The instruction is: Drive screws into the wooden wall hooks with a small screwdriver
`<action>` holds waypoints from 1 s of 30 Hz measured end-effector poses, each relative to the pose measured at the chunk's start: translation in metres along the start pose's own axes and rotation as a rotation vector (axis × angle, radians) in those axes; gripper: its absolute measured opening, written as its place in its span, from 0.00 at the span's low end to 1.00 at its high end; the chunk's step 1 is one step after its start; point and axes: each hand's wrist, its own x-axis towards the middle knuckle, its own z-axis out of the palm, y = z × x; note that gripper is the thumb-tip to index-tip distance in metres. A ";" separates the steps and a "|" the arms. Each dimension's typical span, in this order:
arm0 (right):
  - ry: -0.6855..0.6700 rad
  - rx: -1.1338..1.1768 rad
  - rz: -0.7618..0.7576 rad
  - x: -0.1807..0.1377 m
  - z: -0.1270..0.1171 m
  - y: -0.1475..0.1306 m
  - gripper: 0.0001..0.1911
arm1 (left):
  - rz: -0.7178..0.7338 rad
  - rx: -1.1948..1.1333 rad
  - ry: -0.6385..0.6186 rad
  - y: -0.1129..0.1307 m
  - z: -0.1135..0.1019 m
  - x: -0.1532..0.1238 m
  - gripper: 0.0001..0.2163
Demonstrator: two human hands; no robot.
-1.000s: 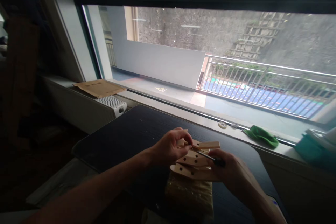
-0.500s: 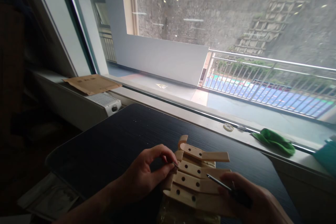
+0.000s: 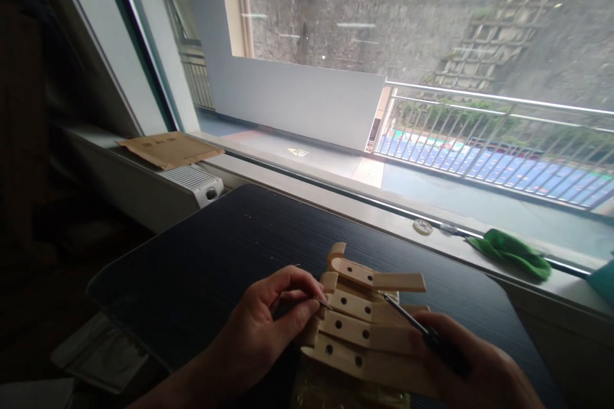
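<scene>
A stack of curved pale wooden pieces (image 3: pixel 367 323) with drilled holes lies on the dark table (image 3: pixel 230 255), partly on a clear plastic bag (image 3: pixel 345 393). My left hand (image 3: pixel 266 326) is at the stack's left end, thumb and forefinger pinched on something too small to name. My right hand (image 3: pixel 474 374) grips a screwdriver (image 3: pixel 407 316) with a dark handle; its thin shaft points up-left over the stack, the tip near the second piece from the top.
A window sill behind the table holds a green cloth (image 3: pixel 511 254), a small tape roll (image 3: pixel 422 227) and a teal object at the far right. To the left are a white heater (image 3: pixel 192 182) with brown cardboard (image 3: pixel 167 148) on it. Papers lie on the floor at lower left.
The view tilted down and the hands with the wooden stack lowered toward me. My left hand shifted from the top piece to the stack's left end; the screwdriver stayed over the stack.
</scene>
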 end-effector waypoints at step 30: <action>0.422 0.357 0.161 -0.074 0.022 -0.048 0.18 | 0.675 0.325 -0.035 0.001 0.027 -0.062 0.14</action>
